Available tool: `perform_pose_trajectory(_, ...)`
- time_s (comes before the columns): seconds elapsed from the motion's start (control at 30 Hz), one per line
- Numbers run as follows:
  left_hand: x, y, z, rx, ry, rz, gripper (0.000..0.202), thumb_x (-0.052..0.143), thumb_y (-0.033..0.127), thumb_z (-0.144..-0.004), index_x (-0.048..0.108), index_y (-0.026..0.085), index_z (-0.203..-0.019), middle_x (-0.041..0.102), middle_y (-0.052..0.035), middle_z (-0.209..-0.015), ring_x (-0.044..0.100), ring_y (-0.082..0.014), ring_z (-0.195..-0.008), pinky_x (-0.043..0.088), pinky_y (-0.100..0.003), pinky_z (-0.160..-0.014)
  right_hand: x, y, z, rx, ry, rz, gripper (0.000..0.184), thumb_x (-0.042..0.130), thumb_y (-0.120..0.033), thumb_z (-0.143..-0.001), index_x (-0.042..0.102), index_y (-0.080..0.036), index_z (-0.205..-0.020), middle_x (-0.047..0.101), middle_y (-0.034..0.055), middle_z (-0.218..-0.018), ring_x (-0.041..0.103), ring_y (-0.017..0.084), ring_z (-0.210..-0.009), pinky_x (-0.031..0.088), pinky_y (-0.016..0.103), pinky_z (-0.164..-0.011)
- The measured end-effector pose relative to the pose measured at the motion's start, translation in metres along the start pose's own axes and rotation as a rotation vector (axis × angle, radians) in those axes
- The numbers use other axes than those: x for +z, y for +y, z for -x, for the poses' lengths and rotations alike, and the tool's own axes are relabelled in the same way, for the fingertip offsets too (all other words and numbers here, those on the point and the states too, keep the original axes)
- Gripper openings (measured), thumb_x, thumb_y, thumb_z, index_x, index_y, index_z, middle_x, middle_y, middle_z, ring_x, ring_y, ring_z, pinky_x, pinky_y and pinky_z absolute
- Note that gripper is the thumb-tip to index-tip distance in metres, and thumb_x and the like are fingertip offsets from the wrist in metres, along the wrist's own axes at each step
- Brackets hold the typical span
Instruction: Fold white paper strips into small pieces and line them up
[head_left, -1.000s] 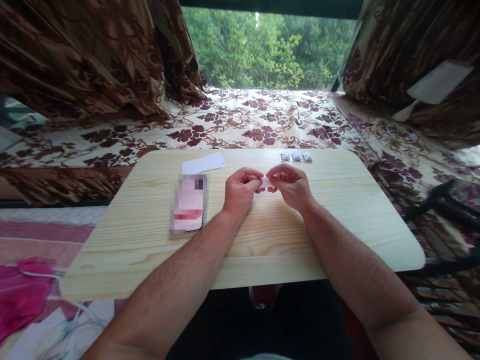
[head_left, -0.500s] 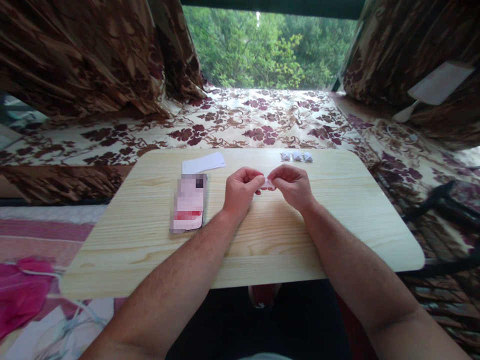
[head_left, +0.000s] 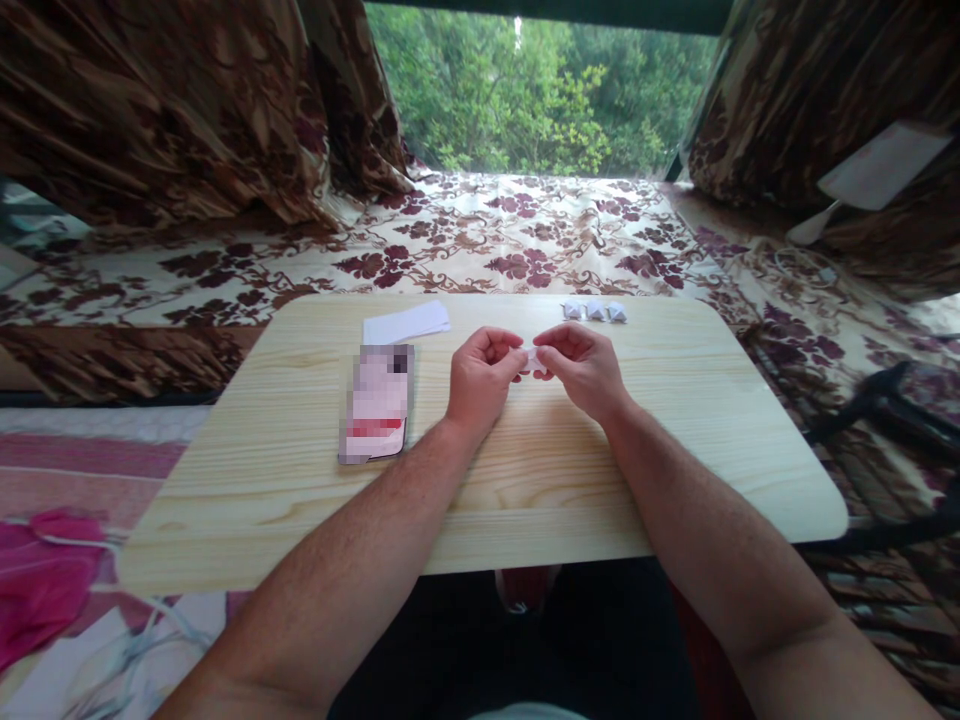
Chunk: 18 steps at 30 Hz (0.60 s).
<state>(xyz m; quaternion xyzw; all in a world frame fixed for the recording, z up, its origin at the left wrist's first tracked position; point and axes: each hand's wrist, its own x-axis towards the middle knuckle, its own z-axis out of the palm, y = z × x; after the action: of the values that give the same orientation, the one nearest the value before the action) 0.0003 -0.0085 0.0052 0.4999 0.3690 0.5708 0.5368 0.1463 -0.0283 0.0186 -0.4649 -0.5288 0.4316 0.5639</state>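
A small white folded paper piece (head_left: 530, 358) is pinched between my left hand (head_left: 480, 378) and my right hand (head_left: 581, 368), just above the middle of a light wooden table (head_left: 675, 440). Both hands have their fingers curled and pressed on the paper from either side. Most of the paper is hidden by my fingertips. Three small white folded paper pieces (head_left: 594, 310) lie in a row at the table's far edge, a little beyond my right hand.
A phone (head_left: 376, 402) lies flat left of my left hand, with a stack of white paper strips (head_left: 406, 323) behind it. Floral cloth (head_left: 487, 240) and curtains surround the table. Pink fabric (head_left: 41, 580) and a white cable lie at the lower left.
Both hands have stayed in place, with small finger shifts on the paper piece. The view has tilted slightly.
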Motion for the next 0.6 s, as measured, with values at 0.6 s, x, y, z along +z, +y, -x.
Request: perform_pose_trajectory(0.6, 0.0012, 0.0048, 0.002, -0.006, -0.035, -0.025, 0.028, 0.076, 0.027, -0.07, 0.063, 0.018, -0.093, 0.061, 0.0053, -0.06, 0.059, -0.0108, -0.051, 0.042, -0.021, -0.044, 0.002, 0.0036, -0.0011, -0.053, 0.005, -0.01, 0.02, 0.074, -0.034, -0.076, 0.063, -0.018, -0.078, 0.067, -0.0025, -0.061, 0.06, 0.01, -0.051, 0.051, 0.023, -0.05)
